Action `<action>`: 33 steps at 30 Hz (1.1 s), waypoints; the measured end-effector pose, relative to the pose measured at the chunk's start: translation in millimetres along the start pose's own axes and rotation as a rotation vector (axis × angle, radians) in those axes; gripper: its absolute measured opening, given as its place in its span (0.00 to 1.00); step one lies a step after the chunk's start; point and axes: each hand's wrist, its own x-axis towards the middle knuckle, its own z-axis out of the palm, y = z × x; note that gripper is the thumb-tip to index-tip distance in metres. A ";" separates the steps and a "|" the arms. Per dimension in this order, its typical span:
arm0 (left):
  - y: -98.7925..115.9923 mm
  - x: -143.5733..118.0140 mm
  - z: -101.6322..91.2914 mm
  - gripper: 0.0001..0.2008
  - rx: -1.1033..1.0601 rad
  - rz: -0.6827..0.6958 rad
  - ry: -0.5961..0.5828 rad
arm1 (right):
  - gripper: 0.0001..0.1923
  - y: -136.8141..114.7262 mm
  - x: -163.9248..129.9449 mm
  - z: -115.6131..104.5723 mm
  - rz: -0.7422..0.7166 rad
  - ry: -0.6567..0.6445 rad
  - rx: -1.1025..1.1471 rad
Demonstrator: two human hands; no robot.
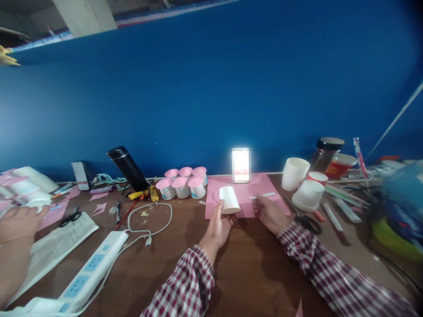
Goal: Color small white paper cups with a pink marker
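Observation:
My left hand (220,225) is closed around a white paper cup (229,199), holding it tilted over the near part of a pink sheet (246,211). Thumb and fingers grip the cup from its left side and from below. To the right, my right hand (268,213) has its fingers pinched on a slim white pen (266,195), which points left toward the cup. Parts of those fingers are hidden. Left of the sheet stand several small cups with pink tops (181,187), in two rows.
At right are white cups (308,196), scissors (309,223), a jar (327,154) and a red cup (342,166). At left lie a power strip (94,268), a cable (170,220) and a black flask (128,169). Another person's hand (20,224) is at far left. A bright blurred rectangle (241,165) stands behind.

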 end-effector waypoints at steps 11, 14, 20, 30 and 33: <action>0.8 0.5 0.8 0.14 0.001 -0.005 0.005 | 0.09 -0.9 -2.1 1.9 -0.006 0.002 -0.013; 0.7 0.4 0.9 0.13 -0.002 -0.005 0.005 | 0.09 -0.6 -1.7 1.6 -0.007 0.004 -0.017; 0.9 -0.7 2.1 0.13 0.004 -0.003 0.004 | 0.08 0.0 -2.4 1.5 -0.014 -0.002 -0.030; 0.8 -0.3 1.6 0.14 0.003 0.000 0.008 | 0.09 3.8 -5.3 3.8 -0.071 0.000 -0.090; 1.2 -1.2 2.2 0.14 0.004 0.002 0.005 | 0.09 5.3 -4.7 3.3 -0.081 -0.002 -0.107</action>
